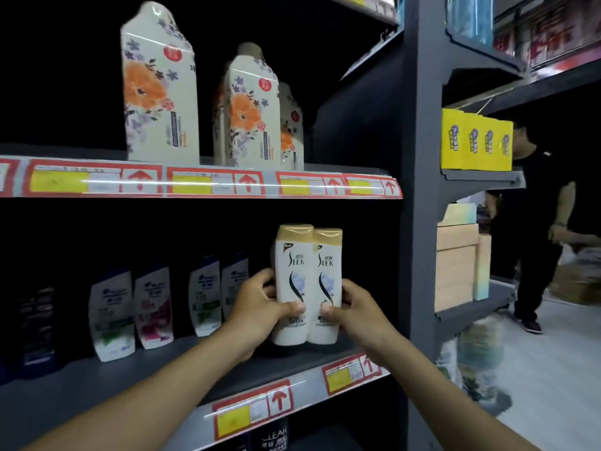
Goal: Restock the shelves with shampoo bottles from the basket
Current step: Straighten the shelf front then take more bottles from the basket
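Two white shampoo bottles with gold caps stand side by side, upright, on the grey middle shelf [182, 369]. My left hand [260, 304] grips the left bottle [291, 281] from its left side, thumb across the front. My right hand [353, 307] grips the right bottle [327, 278] from its right side. The bottles touch each other. No basket is in view.
Several white shampoo bottles [153, 307] stand further left on the same shelf. Tall floral bottles [159, 89] stand on the shelf above. A grey upright post [419, 190] ends the shelf at right. A person in black [540, 229] stands in the aisle beyond.
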`<move>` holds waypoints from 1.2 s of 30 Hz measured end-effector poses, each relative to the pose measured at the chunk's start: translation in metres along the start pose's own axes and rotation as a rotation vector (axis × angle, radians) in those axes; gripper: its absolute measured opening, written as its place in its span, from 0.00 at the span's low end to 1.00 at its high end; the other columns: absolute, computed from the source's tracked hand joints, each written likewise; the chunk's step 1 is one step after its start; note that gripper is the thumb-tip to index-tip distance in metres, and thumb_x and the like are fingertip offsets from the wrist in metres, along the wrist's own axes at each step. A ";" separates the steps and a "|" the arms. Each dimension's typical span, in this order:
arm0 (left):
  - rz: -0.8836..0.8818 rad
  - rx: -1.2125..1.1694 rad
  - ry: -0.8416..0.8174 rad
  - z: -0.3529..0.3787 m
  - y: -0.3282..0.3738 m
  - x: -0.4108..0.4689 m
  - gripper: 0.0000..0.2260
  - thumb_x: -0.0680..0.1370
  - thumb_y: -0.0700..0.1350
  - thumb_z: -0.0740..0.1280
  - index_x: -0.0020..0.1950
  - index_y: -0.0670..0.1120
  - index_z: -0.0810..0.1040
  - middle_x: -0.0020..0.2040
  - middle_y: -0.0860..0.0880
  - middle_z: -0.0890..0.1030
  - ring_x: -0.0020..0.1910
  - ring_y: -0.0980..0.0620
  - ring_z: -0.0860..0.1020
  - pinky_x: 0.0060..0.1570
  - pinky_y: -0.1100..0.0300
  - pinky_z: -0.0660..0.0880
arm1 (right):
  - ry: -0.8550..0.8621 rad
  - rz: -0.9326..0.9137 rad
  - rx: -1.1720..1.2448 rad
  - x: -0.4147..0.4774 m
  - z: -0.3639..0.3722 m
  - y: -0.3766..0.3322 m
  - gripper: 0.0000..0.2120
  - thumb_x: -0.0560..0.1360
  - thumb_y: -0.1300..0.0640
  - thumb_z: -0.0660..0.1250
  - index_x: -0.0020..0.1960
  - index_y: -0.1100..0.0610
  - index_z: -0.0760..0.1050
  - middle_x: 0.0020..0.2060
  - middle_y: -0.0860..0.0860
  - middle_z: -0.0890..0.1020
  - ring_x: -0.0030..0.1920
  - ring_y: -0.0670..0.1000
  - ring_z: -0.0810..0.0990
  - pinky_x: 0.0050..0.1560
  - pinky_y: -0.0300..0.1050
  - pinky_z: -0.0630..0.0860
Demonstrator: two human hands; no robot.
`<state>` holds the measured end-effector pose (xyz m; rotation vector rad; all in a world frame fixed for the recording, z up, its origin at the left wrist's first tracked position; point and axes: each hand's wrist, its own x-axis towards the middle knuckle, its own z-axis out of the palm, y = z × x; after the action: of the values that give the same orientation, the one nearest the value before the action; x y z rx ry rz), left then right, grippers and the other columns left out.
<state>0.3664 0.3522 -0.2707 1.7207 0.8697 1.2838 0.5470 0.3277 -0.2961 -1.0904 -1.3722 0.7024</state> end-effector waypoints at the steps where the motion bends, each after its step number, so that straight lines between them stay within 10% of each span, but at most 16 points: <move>1: -0.008 0.005 0.017 0.003 -0.006 0.005 0.20 0.67 0.32 0.76 0.52 0.51 0.77 0.47 0.52 0.84 0.46 0.55 0.83 0.44 0.57 0.79 | 0.003 0.014 -0.008 0.005 -0.002 0.007 0.20 0.74 0.68 0.68 0.56 0.45 0.73 0.52 0.46 0.83 0.52 0.47 0.83 0.48 0.45 0.82; 9: -0.069 0.106 0.106 0.011 -0.052 0.020 0.18 0.69 0.37 0.76 0.53 0.50 0.76 0.48 0.50 0.82 0.48 0.50 0.81 0.47 0.55 0.78 | 0.015 0.038 -0.041 0.025 -0.034 0.040 0.17 0.76 0.66 0.66 0.55 0.44 0.73 0.52 0.45 0.82 0.50 0.42 0.82 0.42 0.34 0.79; 21: -0.086 0.563 0.148 0.029 -0.068 0.031 0.19 0.64 0.41 0.80 0.43 0.49 0.71 0.44 0.51 0.80 0.43 0.53 0.78 0.29 0.70 0.65 | 0.033 0.064 -0.391 0.046 -0.031 0.055 0.21 0.74 0.63 0.70 0.64 0.53 0.70 0.52 0.45 0.79 0.54 0.47 0.78 0.55 0.42 0.75; 36: -0.142 0.560 0.178 0.047 -0.069 0.045 0.19 0.64 0.39 0.79 0.48 0.45 0.73 0.53 0.48 0.81 0.49 0.50 0.79 0.44 0.60 0.74 | 0.026 0.117 -0.421 0.062 -0.015 0.065 0.18 0.76 0.63 0.67 0.65 0.56 0.73 0.60 0.51 0.80 0.61 0.53 0.77 0.65 0.52 0.72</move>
<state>0.4192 0.4127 -0.3216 1.9325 1.5397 1.1772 0.5824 0.4053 -0.3273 -1.5154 -1.4798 0.4894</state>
